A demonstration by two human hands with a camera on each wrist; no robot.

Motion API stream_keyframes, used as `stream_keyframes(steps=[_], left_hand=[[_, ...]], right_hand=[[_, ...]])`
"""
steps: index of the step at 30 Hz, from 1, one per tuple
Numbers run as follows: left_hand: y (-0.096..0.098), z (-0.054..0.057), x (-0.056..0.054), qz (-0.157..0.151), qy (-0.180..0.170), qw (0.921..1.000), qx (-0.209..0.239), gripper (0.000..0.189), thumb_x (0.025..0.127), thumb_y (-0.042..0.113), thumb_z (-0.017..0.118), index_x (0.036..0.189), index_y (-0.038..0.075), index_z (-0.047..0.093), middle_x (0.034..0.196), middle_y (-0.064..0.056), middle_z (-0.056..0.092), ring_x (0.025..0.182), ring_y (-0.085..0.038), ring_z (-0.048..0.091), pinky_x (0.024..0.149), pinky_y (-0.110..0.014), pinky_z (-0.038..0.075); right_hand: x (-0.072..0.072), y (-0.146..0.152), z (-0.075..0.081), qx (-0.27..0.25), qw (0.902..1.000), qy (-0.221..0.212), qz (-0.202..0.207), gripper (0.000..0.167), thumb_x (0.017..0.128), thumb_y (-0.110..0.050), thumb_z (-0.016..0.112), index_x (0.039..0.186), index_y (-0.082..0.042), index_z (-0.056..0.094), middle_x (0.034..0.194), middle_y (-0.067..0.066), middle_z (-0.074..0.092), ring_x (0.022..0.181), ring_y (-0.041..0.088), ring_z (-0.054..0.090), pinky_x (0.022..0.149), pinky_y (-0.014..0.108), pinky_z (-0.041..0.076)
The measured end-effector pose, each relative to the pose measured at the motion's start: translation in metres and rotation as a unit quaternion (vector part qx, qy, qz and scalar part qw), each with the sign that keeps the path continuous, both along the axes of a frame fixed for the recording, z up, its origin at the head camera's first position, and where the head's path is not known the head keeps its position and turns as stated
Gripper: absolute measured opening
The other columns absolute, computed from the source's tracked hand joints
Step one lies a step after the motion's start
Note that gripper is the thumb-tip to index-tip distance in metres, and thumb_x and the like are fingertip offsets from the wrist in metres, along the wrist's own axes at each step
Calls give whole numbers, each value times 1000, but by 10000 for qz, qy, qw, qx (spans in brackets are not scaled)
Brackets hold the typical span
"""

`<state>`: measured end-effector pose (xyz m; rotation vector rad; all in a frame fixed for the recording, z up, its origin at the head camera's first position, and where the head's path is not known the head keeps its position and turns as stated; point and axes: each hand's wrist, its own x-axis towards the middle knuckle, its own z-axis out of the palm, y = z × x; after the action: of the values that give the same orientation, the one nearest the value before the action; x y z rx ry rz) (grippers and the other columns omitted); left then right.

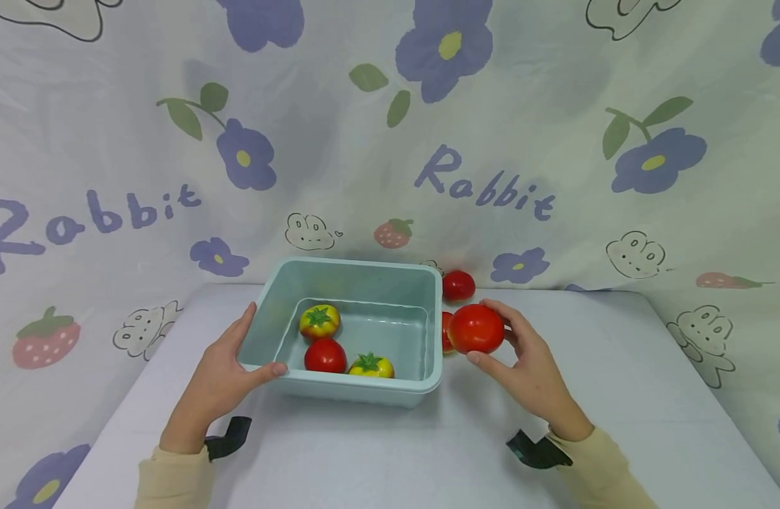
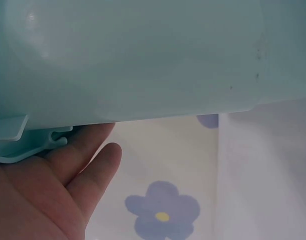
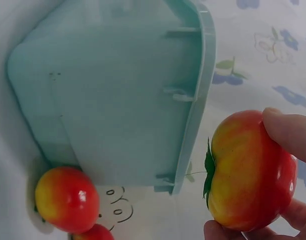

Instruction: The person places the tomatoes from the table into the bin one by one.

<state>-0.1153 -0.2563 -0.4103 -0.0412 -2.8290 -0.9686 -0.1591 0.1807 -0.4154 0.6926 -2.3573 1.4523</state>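
Observation:
A pale teal plastic bin [image 1: 358, 386] stands on the table, holding a red tomato [image 1: 326, 355] and two yellow ones with green tops, one yellow tomato [image 1: 320, 322] farther back. My left hand [image 1: 219, 378] grips the bin's left end, thumb over the front rim; in the left wrist view its fingers [image 2: 100, 172] reach beneath the rim. Beside the bin's right wall, my right hand [image 1: 530, 364] holds a red tomato [image 1: 476, 329] between thumb and fingers, above the table. The right wrist view shows this tomato's yellow side and green leaves [image 3: 208, 172].
Two more tomatoes lie on the table right of the bin: a red tomato [image 1: 458, 285] at the back and another partly hidden tomato [image 1: 447, 332] nearer. A patterned cloth [image 1: 339, 155] hangs behind the white table [image 1: 377, 459].

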Motion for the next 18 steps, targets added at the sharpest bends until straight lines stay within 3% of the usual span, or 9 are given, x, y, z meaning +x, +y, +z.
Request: stream_keyframes(steps=[6, 18], left_hand=[[1, 0, 0, -26, 49, 10000, -15, 113, 82, 48, 80, 162, 9, 9, 158, -30, 28, 136, -53, 35, 99, -73, 38], [2, 1, 1, 16, -11, 10000, -5, 114, 82, 47, 80, 162, 10, 8, 159, -29, 26, 136, -52, 35, 99, -73, 38]], right_hand=[[-3, -10, 6, -296, 9992, 142, 225, 75, 82, -7, 83, 147, -7, 45, 144, 5, 52, 125, 24, 53, 99, 14, 45], [-8, -31, 10, -377, 9986, 115, 345, 75, 82, -12, 84, 147, -13, 47, 142, 1, 53, 126, 20, 53, 101, 21, 47]])
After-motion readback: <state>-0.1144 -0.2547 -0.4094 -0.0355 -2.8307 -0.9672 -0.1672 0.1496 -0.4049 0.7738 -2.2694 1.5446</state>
